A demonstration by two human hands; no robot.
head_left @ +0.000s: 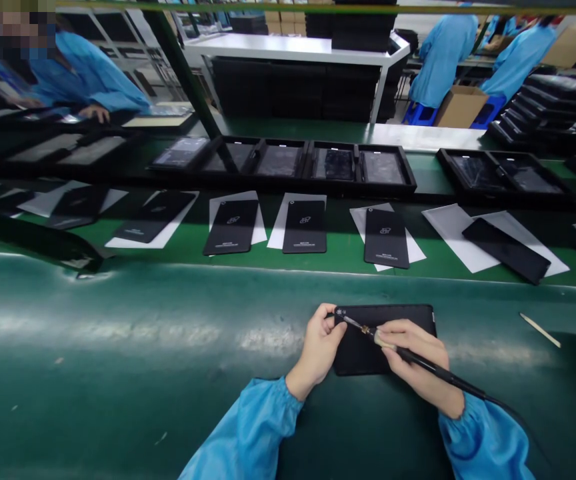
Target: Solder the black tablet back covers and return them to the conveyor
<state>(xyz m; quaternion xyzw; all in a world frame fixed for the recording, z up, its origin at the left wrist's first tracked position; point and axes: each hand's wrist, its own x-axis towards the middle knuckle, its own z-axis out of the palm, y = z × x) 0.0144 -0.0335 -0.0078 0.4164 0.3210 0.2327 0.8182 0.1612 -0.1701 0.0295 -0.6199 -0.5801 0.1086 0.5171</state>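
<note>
Left hand curled round the left edge of a black tablet panel, fingers on top, pinning it. The panel lies flat on the green conveyor belt, right in front of the wearer. Right hand closed pen-fashion on a slim corded screwdriver, pale pad under the fingers, metal tip down at the panel's top-left corner (could be a soldering iron; the tip is too small to settle it). Step in hand, by the look of it: close work at that one corner, both hands together over the panel. The setup seems to call for the left hand holding the panel steady and the tip staying on its spot. Blue sleeves gathered at both wrists. Beyond the belt, a row of black panels on white sheets, then black trays. A pale stick lies to the right. Co-workers in blue smocks sit farther off.
</note>
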